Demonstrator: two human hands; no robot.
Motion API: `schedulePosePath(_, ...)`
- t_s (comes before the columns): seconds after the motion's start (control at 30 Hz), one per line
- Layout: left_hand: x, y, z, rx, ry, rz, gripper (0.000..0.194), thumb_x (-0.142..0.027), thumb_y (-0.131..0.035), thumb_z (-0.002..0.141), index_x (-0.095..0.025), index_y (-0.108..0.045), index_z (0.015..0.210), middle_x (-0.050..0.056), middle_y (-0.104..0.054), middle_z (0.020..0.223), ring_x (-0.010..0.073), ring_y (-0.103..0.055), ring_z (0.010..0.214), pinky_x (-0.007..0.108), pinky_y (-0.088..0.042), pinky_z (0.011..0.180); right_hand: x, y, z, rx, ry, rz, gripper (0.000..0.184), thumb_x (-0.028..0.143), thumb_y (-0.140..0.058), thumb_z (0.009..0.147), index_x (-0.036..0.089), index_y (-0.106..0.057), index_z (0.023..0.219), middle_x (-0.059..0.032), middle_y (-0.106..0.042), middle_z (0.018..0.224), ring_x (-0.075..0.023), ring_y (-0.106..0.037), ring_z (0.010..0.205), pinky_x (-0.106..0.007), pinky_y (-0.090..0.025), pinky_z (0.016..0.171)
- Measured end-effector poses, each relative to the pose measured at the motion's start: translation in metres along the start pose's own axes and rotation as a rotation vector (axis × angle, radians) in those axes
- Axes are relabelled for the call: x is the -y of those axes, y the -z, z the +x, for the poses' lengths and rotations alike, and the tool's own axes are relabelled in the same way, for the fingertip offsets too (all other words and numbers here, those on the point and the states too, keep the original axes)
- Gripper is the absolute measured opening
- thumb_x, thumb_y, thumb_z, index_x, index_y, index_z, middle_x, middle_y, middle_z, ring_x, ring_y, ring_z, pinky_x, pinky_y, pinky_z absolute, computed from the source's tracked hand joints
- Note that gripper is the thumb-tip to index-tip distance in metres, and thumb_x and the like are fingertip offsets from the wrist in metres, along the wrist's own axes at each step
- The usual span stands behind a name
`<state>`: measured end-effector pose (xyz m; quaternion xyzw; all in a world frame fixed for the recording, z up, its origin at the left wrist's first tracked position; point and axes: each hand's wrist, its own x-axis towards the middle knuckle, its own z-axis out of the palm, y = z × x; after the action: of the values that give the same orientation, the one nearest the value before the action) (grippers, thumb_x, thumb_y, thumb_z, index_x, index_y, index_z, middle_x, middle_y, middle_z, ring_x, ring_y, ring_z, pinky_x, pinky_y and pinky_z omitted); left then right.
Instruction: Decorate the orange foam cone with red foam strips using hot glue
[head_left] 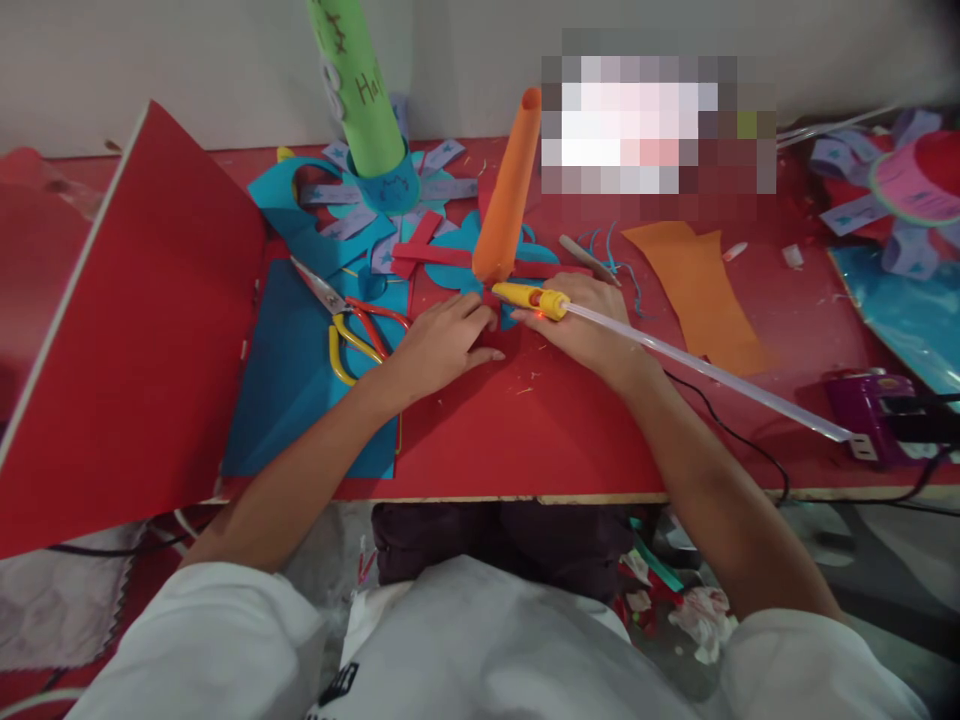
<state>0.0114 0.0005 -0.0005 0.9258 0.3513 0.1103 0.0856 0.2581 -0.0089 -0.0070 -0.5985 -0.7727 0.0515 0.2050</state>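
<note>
My right hand (589, 320) is closed around a yellow hot glue gun (529, 298), with a long clear glue stick (705, 372) reaching out behind it. A small red light glows on the gun. Its nozzle points at the foot of an orange paper cone (508, 190), which stands upright on a blue paper flower shape (450, 255) crossed by red paper strips (427, 257). My left hand (446, 345) has its fingers curled at the end of a red strip in front of the cone, thumb held apart. The fingertips partly hide that strip.
Scissors (334, 300) lie open on blue sheets (300, 400) at my left, beside a standing red board (165, 330). Behind stands a green paper tube (367, 110). Orange paper (697, 290), a purple power socket (874, 420) and a black cord (739, 440) lie to the right.
</note>
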Motion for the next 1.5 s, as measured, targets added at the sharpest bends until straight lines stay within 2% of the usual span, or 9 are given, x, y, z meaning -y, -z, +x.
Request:
schedulePosePath(0.2,0.001,-0.001,0.000,-0.016,-0.006,0.009,0.038,-0.049,-0.076,0.099,-0.016,-0.066,0.114,0.011,-0.068,0.112,0.0303,-0.069,0.110,0.040,-0.056,0.094,0.002,0.000,0.002,0.025,0.035,-0.001,0.038,0.057,-0.063,0.103,0.022,-0.069,0.088,-0.0107,-0.076,0.095,-0.0284,-0.070,0.092,-0.038,-0.041,0.070)
schedulePosePath(0.5,0.004,-0.002,0.001,-0.012,-0.009,0.008,0.038,-0.049,-0.078,0.097,-0.016,-0.067,0.112,0.010,-0.069,0.111,0.0283,-0.070,0.106,0.037,-0.054,0.088,-0.006,0.010,0.001,-0.001,-0.012,-0.038,0.037,0.058,-0.067,0.098,0.024,-0.071,0.084,-0.0092,-0.076,0.091,-0.0299,-0.070,0.088,-0.039,-0.044,0.071)
schedulePosePath(0.67,0.003,-0.001,0.001,-0.010,-0.003,-0.002,0.038,-0.048,-0.078,0.097,-0.016,-0.067,0.114,0.011,-0.069,0.113,0.0279,-0.069,0.106,0.037,-0.053,0.089,-0.009,0.010,0.001,-0.002,-0.031,-0.033,0.036,0.056,-0.068,0.097,0.025,-0.069,0.079,-0.0085,-0.077,0.089,-0.0288,-0.070,0.087,-0.039,-0.045,0.071)
schedulePosePath(0.83,0.002,-0.001,0.002,-0.004,0.003,0.003,0.039,-0.049,-0.078,0.097,-0.016,-0.067,0.113,0.011,-0.069,0.112,0.0280,-0.069,0.106,0.037,-0.053,0.089,-0.009,0.008,0.000,-0.020,-0.026,-0.040,0.038,0.060,-0.066,0.098,0.025,-0.069,0.082,-0.0072,-0.076,0.088,-0.0286,-0.070,0.085,-0.039,-0.046,0.072)
schedulePosePath(1.13,0.004,-0.001,0.002,-0.012,-0.014,-0.020,0.037,-0.049,-0.078,0.097,-0.017,-0.067,0.113,0.010,-0.069,0.110,0.0278,-0.068,0.105,0.037,-0.053,0.088,-0.005,0.011,-0.001,-0.015,0.010,0.009,0.041,0.061,-0.065,0.100,0.025,-0.068,0.081,-0.0128,-0.076,0.093,-0.0333,-0.072,0.097,-0.043,-0.050,0.075)
schedulePosePath(1.5,0.005,0.000,0.001,0.004,-0.006,-0.019,0.036,-0.048,-0.078,0.097,-0.017,-0.067,0.113,0.010,-0.068,0.111,0.0263,-0.067,0.104,0.036,-0.052,0.088,-0.012,0.008,-0.002,-0.027,0.010,-0.042,0.040,0.060,-0.067,0.099,0.023,-0.066,0.082,-0.0097,-0.076,0.093,-0.0276,-0.071,0.093,-0.038,-0.048,0.075)
